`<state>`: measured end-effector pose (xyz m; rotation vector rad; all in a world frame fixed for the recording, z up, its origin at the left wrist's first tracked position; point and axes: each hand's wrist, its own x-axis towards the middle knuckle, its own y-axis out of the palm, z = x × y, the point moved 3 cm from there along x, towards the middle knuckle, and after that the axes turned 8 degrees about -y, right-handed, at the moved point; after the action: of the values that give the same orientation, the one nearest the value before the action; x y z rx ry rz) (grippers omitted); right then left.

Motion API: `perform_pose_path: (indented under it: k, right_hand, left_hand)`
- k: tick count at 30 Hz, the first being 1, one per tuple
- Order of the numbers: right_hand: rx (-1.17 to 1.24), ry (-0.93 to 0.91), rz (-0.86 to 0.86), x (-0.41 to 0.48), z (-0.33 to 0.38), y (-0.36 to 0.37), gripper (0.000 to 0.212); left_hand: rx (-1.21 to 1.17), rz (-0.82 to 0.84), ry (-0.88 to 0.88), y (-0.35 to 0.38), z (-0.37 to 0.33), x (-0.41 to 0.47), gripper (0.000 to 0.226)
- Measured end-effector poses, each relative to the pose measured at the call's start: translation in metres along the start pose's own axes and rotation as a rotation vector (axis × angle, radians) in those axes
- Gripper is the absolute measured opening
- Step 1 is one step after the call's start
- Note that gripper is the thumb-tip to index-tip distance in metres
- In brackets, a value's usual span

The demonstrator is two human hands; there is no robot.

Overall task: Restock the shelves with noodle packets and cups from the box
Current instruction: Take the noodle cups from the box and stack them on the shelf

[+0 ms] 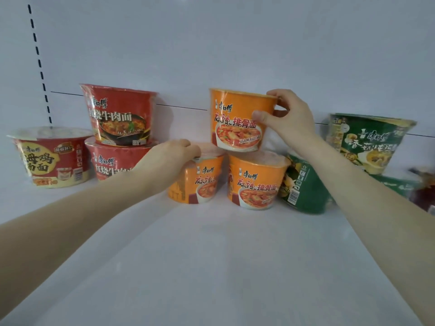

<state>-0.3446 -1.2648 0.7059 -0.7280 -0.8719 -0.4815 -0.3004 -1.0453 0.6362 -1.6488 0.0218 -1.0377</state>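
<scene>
On shelf (pixel 211 267), right hand (pixel 287 121) grips tapered upper cup (pixel 235 121); left hand (pixel 169 156), lower cup (pixel 204 182).

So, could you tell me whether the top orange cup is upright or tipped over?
Upright: the top orange cup has its wide rim uppermost and narrow base down; the right hand grips its side.

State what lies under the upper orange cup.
Under the upper orange cup stand the left orange cup and right orange cup. Whether its base rests on their lids is hidden.
</scene>
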Motion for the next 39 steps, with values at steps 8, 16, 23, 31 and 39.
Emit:
perform_pose_path:
  k: [8,16,23,31,39]
  right_hand:
    - [0.016,0.004,-0.056,0.006,0.002,-0.009,0.049]
    - [0.009,0.014,-0.057,0.002,0.0,-0.009,0.048]
    - [-0.001,0.018,-0.057,0.002,-0.002,-0.007,0.049]
    - [-0.012,0.012,-0.058,0.003,-0.002,-0.004,0.05]
    - [-0.007,0.017,-0.075,0.001,-0.003,-0.005,0.049]
  left_hand:
    - [-0.219,0.013,-0.073,-0.003,0.01,-0.005,0.024]
    - [-0.197,-0.084,-0.07,0.003,0.008,-0.003,0.026]
    - [-0.367,-0.071,-0.159,-0.001,0.024,-0.008,0.025]
    - [-0.334,-0.139,-0.076,0.008,0.009,-0.002,0.029]
    - [-0.469,-0.117,-0.066,0.009,0.022,-0.001,0.025]
